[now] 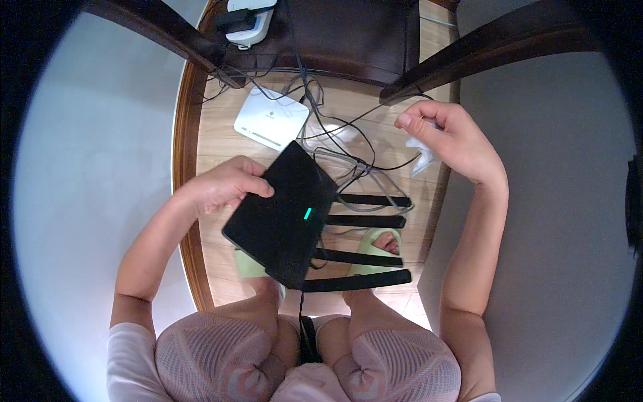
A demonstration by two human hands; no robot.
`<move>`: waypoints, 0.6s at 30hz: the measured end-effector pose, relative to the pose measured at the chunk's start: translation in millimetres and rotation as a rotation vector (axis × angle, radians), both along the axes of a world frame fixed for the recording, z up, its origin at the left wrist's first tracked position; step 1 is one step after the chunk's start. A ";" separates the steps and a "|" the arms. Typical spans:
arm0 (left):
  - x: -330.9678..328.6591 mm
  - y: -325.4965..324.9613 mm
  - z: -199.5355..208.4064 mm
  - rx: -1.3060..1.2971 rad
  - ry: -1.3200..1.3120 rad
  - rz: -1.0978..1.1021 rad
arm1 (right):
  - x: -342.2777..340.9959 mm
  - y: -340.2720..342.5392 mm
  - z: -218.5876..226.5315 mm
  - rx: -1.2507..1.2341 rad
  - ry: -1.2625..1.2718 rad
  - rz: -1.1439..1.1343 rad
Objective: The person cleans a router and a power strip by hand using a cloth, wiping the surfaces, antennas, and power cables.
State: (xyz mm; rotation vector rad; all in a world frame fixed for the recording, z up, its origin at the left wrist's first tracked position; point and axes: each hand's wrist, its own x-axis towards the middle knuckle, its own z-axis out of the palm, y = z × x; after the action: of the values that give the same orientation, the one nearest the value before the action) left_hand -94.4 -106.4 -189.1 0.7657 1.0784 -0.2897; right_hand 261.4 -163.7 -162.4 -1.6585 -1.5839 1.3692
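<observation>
My left hand (231, 184) grips the edge of a black router (278, 218), thumb on its top face and fingers underneath. The router is held up above the floor, tilted, with a small green light lit and several flat black antennas (365, 258) pointing right. Raised to the right, apart from the router, my right hand (455, 141) is closed around a crumpled white tissue or cloth (423, 153), part of which hangs below the fingers. Grey and black cables run from behind the router across the floor.
A white box-shaped device (271, 118) lies on the wooden floor beyond the router, among tangled black cables (321, 120). Farther back, a white power strip (251, 27) with a black plug rests on dark furniture (348, 33). Walls flank both sides. My feet in green slippers (375, 251) are below.
</observation>
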 end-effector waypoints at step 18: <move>-39.2 -19.5 70.5 0.578 -0.251 0.182 | -120.9 31.0 -21.2 0.522 0.106 -0.406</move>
State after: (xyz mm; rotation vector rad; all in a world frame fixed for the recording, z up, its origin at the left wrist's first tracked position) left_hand -133.6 -126.0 -118.6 1.1727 0.9897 0.2843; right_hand 140.5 -132.7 -183.6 -1.4467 -1.3036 0.7437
